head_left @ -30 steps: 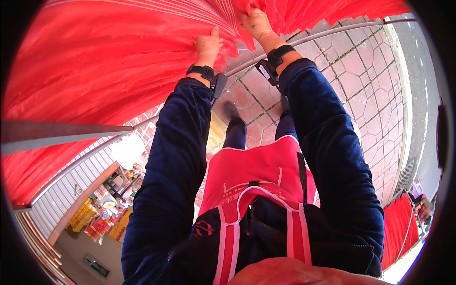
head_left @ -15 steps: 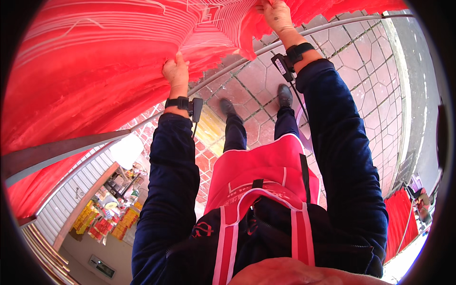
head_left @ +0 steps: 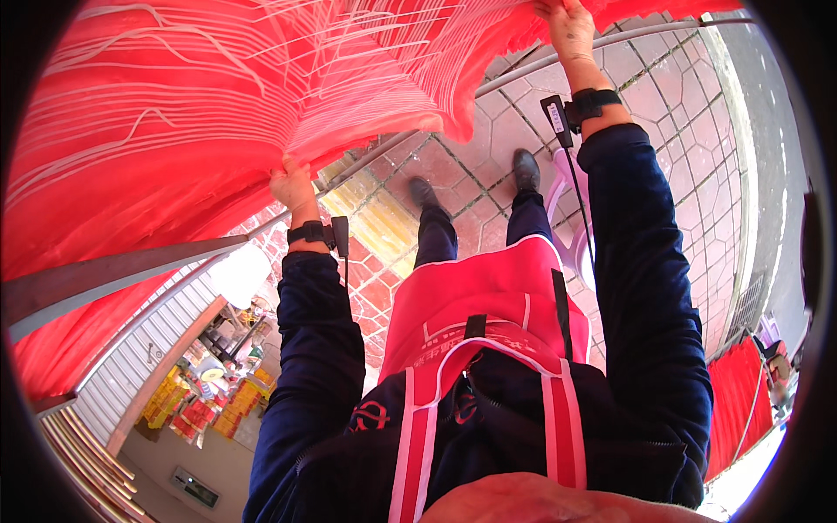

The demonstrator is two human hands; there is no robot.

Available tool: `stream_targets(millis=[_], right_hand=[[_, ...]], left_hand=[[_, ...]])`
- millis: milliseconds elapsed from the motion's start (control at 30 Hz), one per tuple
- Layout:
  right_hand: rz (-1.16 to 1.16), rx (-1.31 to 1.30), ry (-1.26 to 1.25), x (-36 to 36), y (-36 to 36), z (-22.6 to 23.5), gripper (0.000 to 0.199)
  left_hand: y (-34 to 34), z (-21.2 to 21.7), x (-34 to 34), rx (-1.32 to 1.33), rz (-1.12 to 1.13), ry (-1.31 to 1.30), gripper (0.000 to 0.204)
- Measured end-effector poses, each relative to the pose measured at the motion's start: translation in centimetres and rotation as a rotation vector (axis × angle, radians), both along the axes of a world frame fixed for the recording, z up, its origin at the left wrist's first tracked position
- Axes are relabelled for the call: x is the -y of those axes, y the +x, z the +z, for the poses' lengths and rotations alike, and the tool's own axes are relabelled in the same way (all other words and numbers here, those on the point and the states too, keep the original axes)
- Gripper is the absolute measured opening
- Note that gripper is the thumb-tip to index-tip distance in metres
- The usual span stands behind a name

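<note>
A large sheet of thin red cloth (head_left: 157, 174) with fine white lines spreads above me and fills the upper left. My left hand (head_left: 295, 187) is closed on its lower edge, fingers pinching the gathered fabric. Farther right and higher, my right hand (head_left: 571, 30) grips the same edge near the top of the view, its fingertips partly hidden by the cloth. Between the two hands the edge sags in loose folds. Each wrist wears a black strap with a small black box.
A thin metal rail (head_left: 519, 73) curves beneath the cloth, and a dark beam (head_left: 122, 272) juts in at left. Below are paving tiles (head_left: 645, 87), my shoes and a pale purple stool (head_left: 571, 187). Yellow and red packages (head_left: 235, 405) lie lower left; a red cloth (head_left: 737, 401) hangs far right.
My hands have moved apart, the left one leftward and slightly down, the right one rightward. The cloth between them has spread wider, and its white lines fan out more.
</note>
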State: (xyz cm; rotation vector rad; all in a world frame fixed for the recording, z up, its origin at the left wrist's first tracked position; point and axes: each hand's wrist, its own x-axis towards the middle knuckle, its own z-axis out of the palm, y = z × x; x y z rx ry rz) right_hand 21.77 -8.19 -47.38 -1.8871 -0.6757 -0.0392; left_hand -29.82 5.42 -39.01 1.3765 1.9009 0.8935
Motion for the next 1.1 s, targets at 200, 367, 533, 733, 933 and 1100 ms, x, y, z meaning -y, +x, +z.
stream_targets(millis=[200, 367, 533, 733, 933, 1100], right_hand=[[-0.016, -0.397, 0.152, 2.4, -0.6, 2.8, 0.024], [0.105, -0.235, -0.025, 3.3, -4.2, 3.3, 0.016], [0.285, -0.437, 0.046, 2.9, -8.1, 3.5, 0.016], [0.289, -0.402, -0.064, 1.7, -9.2, 3.4, 0.015], [0.299, -0.639, 0.064, -0.6, -9.3, 1.4, 0.015], [0.394, -0.571, -0.036, -1.3, -9.9, -1.9, 0.026]], left_hand=[[-0.4, 0.0, 0.6, 0.068, 0.083, 0.046, 0.034], [-0.5, -1.6, 2.3, -0.066, -0.024, 0.052, 0.032], [2.7, -2.6, 4.6, -0.001, -0.176, 0.071, 0.034], [7.8, -3.5, 3.8, 0.106, -0.172, 0.052, 0.033], [10.6, -5.1, 2.4, 0.086, -0.218, 0.017, 0.038], [12.3, -7.8, 1.9, 0.059, -0.225, -0.079, 0.04]])
